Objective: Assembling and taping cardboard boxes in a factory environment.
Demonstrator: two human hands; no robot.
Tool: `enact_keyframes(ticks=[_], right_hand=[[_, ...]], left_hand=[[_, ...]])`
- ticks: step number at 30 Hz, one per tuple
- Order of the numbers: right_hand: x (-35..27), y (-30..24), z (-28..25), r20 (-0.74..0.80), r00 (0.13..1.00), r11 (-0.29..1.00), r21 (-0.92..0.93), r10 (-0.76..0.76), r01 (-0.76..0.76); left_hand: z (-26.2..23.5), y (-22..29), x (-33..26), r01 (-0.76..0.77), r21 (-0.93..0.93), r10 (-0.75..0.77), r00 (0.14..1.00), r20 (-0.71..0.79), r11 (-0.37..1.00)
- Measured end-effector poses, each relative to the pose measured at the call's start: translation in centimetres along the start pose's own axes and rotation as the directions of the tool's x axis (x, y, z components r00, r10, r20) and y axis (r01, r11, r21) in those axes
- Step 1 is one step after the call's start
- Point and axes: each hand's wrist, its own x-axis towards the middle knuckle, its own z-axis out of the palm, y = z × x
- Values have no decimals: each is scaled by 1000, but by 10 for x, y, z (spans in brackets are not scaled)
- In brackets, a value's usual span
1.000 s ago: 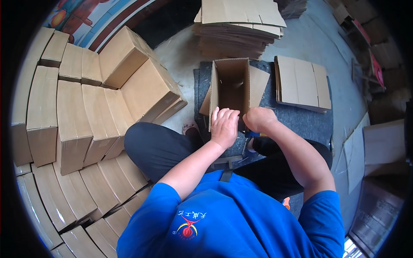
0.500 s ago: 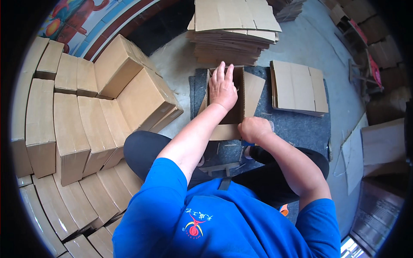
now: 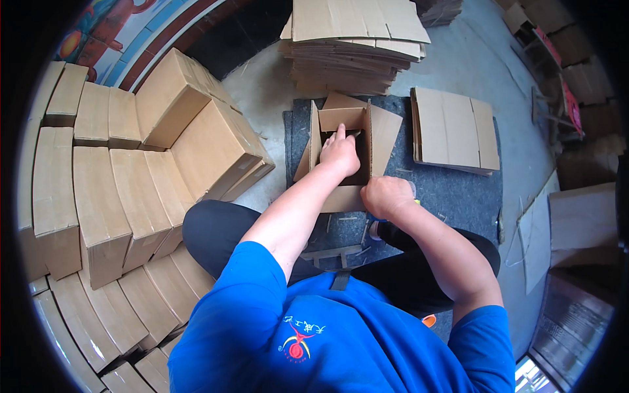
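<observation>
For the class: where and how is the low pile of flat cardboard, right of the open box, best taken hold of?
Probably pinched top and bottom at its near edge, coming from the near side. The pile lies flat on the dark mat, its layers showing along that edge, while a cardboard flap beside the open box sits near its left edge.

A grey floor (image 3: 265,77) is carrying a dark blue-grey mat (image 3: 452,196) spread flat over it. On the mat an open brown carton (image 3: 344,199) is standing, and near its right side a low stack of flattened cartons (image 3: 455,128) is lying. Small pale scraps (image 3: 442,217) are lying scattered about the mat. Just beyond its far edge, a tall pile of flattened cardboard (image 3: 354,69) is resting on the floor
</observation>
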Motion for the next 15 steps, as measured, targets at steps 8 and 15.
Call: enact_keyframes(ticks=[8, 15], right_hand=[[-2, 1, -7, 31, 998, 994, -91, -58, 61], [4, -2, 23, -82, 979, 914, -380, -186, 142]], left_hand=[[-15, -54, -124, 96, -263, -165, 952, -257, 960], [1, -43, -120, 192, -184, -223, 961, -164, 964]])
